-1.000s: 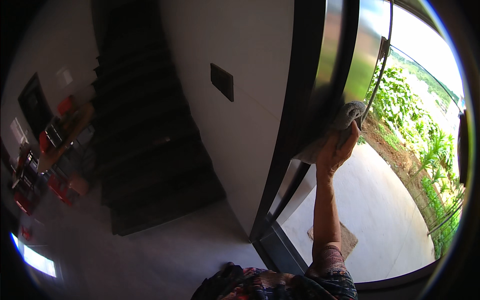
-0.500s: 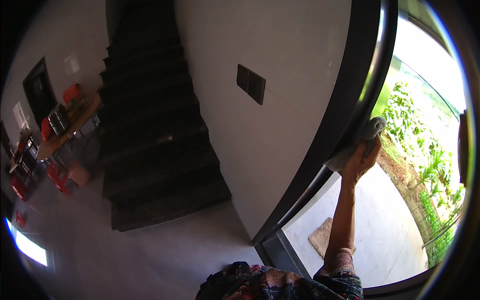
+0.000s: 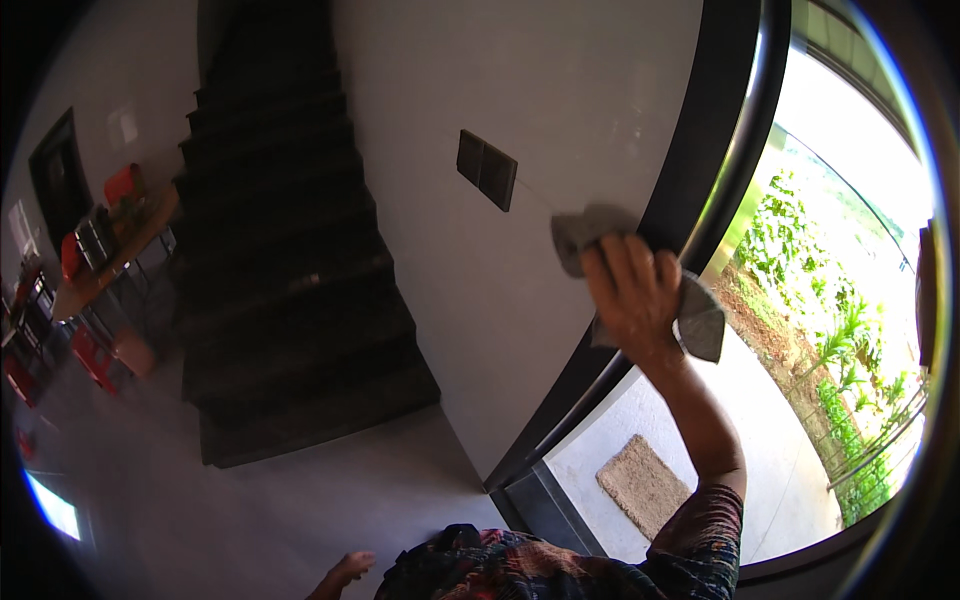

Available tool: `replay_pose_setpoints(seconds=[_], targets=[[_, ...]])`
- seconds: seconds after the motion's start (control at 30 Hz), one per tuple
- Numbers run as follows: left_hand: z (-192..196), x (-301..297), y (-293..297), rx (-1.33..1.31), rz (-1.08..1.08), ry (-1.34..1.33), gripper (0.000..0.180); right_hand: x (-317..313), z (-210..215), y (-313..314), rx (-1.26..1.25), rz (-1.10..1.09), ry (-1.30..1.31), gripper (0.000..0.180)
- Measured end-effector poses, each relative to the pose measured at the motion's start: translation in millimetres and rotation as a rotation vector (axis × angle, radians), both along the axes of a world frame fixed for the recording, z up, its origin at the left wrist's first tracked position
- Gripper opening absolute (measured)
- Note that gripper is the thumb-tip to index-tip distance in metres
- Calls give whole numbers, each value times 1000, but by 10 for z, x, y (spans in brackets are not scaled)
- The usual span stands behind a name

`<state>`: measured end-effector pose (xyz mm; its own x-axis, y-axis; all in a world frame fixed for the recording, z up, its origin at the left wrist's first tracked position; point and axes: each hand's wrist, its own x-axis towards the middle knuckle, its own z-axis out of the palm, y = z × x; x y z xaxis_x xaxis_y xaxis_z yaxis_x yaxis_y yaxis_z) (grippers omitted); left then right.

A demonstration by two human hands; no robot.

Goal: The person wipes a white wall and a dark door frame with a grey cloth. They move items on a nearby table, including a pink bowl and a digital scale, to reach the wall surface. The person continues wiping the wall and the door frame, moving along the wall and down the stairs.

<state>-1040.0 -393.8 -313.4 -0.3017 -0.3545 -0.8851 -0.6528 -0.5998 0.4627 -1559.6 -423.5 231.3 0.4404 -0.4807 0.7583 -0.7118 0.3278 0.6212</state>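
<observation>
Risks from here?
The grey cloth hangs loose past the right hand, so its free end might catch on the dark door frame.
The dark wall plate sits near the cloth; if the cloth is damp, which I can't tell, moisture might reach it.
The left hand hangs low without visible support, so overreaching might upset balance.

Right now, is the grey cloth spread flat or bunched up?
Bunched: the right hand grips the grey cloth, which bulges on one side of the hand and sticks out as a flap on the other.
</observation>
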Motion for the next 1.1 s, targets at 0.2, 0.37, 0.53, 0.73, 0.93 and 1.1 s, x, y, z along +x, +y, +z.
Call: replay_pose_setpoints(seconds=[0.2, 0.37, 0.53, 0.73, 0.93, 1.1], targets=[[1122, -1610, -714, -459, 38, 376, 45, 18, 1360, -183, -374, -239, 175, 36], [1751, -2826, -815, -532, -42, 764, 53, 3, 308, -641, 72, -578, 211, 45], [2121, -3307, -550, -425, -78, 912, 50, 129, -531, -647, 549, -575, 185, 49], [2172, -3301, -396, -316, -87, 821, 43, -77, -1608, -381, 861, -336, -12, 35], [2270, -3225, -537, -434, -9, 780, 43, 106, -1208, 340, 1024, 103, -329, 23], [2689, -3465, -723, -883, -86, 968, 68, 102, -155, 591, -263, 407, -479, 45]])
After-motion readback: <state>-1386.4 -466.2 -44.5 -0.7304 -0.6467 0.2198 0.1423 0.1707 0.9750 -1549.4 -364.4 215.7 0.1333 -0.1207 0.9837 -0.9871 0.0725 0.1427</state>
